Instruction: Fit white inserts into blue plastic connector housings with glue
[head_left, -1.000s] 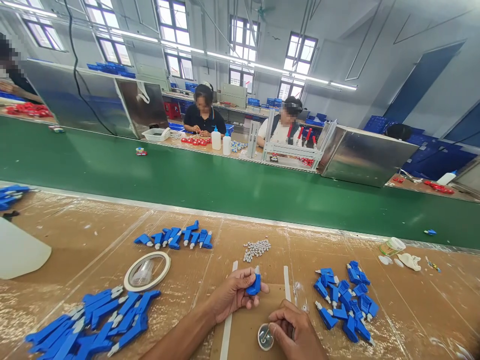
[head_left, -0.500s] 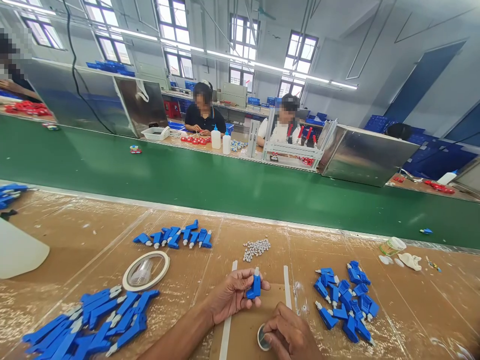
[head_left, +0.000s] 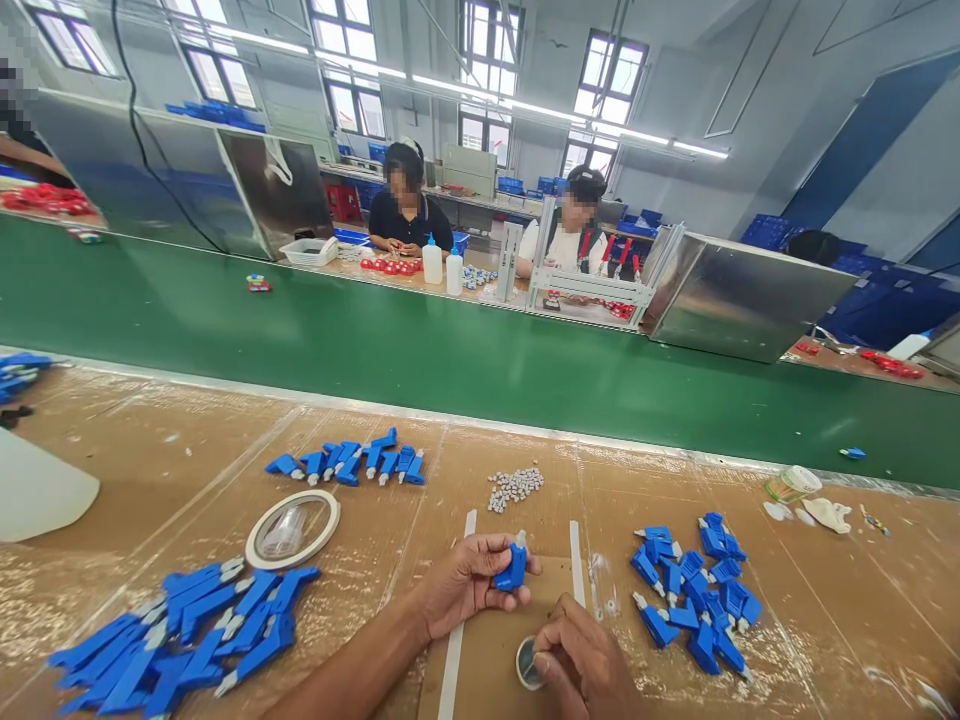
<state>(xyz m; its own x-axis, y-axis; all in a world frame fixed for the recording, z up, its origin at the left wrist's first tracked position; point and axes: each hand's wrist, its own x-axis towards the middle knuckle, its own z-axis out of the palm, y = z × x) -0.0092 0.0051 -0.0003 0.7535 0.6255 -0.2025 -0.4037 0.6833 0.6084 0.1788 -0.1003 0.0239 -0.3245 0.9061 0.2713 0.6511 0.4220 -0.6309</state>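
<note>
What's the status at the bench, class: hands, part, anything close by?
Left hand pinches blue connector. Right hand fingers at small round tin. Grey caps just beyond.

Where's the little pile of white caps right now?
In the head view, the pile of white caps lies on the workbench just beyond the left hand, right of the row of blue connectors and short of the green conveyor belt.

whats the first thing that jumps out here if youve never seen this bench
Bright blue plastic parts: a long pile at lower left, a row further back, a heap at right. In the middle, the left hand pinches one blue part; the right hand touches a small round tin.
</note>
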